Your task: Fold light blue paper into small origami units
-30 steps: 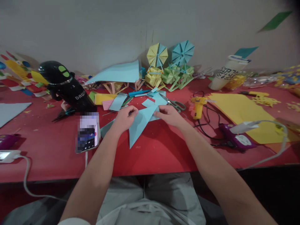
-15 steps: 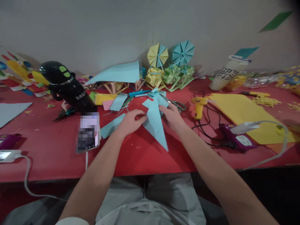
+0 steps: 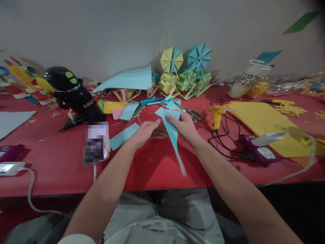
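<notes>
Pinches a pointed blue paper (image 3: 172,131) between thumb and fingers of the right hand (image 3: 187,129), to the left of the yellow glue gun (image 3: 216,117), with the thumb laid along the upper part and the narrow end (blurred at the tip) directed toward the near edge of the red worktop (image 3: 149,171). Holds the left hand (image 3: 146,133) farther left of the glue gun, across from the right one, thumb and fingers parted, tips near the left edge of the pointed paper; cannot tell about contact there. Has scissors (image 3: 196,115) lying just left of the glue gun, handles in view, and a flat blue strip (image 3: 124,136) well to its left, followed farther left by a phone (image 3: 98,144) and, behind that, a black bottle (image 3: 76,93). Shows, behind the glue gun and to its left, a yellow-and-blue paper wheel (image 3: 167,59) and an all-blue paper wheel (image 3: 196,57). Takes in, to the right of the glue gun, yellow sheets (image 3: 269,130), a purple power strip (image 3: 273,159) nearer the edge, and, farther back, a white cup (image 3: 237,89) with dark lettering.
</notes>
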Demonstrator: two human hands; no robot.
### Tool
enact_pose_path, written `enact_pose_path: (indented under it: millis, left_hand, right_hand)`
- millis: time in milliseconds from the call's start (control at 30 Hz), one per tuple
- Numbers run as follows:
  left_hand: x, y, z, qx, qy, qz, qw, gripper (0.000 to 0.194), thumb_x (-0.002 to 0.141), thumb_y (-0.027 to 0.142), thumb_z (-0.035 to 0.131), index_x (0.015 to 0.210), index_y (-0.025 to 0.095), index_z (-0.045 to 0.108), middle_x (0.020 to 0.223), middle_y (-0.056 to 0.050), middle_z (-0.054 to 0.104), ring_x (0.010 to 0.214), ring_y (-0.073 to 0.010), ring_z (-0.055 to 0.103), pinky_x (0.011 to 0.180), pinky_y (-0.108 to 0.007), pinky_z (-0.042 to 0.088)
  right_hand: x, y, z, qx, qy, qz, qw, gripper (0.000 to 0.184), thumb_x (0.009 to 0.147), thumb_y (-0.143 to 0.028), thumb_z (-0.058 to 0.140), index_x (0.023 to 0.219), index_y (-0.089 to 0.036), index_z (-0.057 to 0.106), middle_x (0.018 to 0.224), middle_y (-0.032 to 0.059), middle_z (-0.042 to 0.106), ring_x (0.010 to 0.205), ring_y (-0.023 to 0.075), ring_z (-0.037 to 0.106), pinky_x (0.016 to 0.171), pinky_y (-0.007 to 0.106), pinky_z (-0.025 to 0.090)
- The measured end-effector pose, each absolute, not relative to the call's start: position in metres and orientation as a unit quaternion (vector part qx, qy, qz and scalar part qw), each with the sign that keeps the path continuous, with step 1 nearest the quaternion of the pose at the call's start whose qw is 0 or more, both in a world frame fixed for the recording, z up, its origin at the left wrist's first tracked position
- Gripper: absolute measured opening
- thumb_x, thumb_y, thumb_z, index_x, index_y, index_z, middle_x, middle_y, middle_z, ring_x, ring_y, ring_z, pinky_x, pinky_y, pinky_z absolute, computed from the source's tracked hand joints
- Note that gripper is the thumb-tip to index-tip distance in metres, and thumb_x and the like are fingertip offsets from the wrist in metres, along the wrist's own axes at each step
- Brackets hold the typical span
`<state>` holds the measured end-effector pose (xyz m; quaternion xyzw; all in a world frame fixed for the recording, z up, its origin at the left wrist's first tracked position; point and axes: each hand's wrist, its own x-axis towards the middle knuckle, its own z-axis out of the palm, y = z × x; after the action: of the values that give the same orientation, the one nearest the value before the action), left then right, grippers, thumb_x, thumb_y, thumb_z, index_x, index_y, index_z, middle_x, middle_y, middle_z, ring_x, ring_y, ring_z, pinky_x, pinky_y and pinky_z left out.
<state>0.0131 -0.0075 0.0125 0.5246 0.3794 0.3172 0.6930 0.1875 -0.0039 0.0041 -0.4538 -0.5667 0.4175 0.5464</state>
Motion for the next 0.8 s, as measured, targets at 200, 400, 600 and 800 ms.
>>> enact_pose_path:
  millis: [200,400,600,800]
  left_hand:
    - [0.013,-0.009,0.014,0.48,0.41,0.303,0.714,0.046,0.075,0.059,0.069,0.086,0.014,0.068,0.089,-0.01,0.073,0.087,-0.0228,0.069,0.082,-0.037,0.055]
    - [0.004,-0.007,0.02,0.539,0.428,0.299,0.661,0.026,0.072,0.032,0.073,0.089,0.015,0.064,0.082,-0.003,0.069,0.075,-0.0173,0.066,0.075,-0.033,0.053]
    - [-0.005,-0.001,0.014,0.722,0.498,0.241,0.416,0.015,0.08,0.032,0.065,0.079,0.017,0.064,0.077,-0.002,0.064,0.073,-0.0161,0.058,0.071,-0.031,0.047]
    - [-0.001,0.0,0.004,0.802,0.493,0.237,0.238,0.032,0.08,0.023,0.063,0.112,0.019,0.066,0.093,-0.005,0.061,0.082,-0.0174,0.057,0.078,-0.032,0.047]
  right_hand:
    - [0.183,-0.006,0.001,-0.479,-0.62,0.385,0.488,0.031,0.075,-0.045,0.068,0.069,-0.018,0.053,0.063,-0.0016,0.049,0.058,0.011,0.043,0.055,0.026,0.038]
    - [0.192,-0.003,0.004,-0.501,-0.602,0.42,0.458,0.034,0.073,-0.049,0.066,0.068,-0.017,0.055,0.063,-0.0006,0.05,0.058,0.0108,0.041,0.053,0.026,0.036]
    - [0.212,0.007,0.002,-0.529,-0.64,0.397,0.391,0.033,0.074,-0.045,0.064,0.087,-0.014,0.066,0.063,-0.0004,0.053,0.057,0.0121,0.043,0.053,0.027,0.034]
    - [0.209,0.012,-0.014,-0.534,-0.713,0.314,0.328,0.028,0.078,-0.038,0.063,0.092,-0.015,0.067,0.061,-0.0022,0.048,0.056,0.0115,0.039,0.053,0.026,0.029]
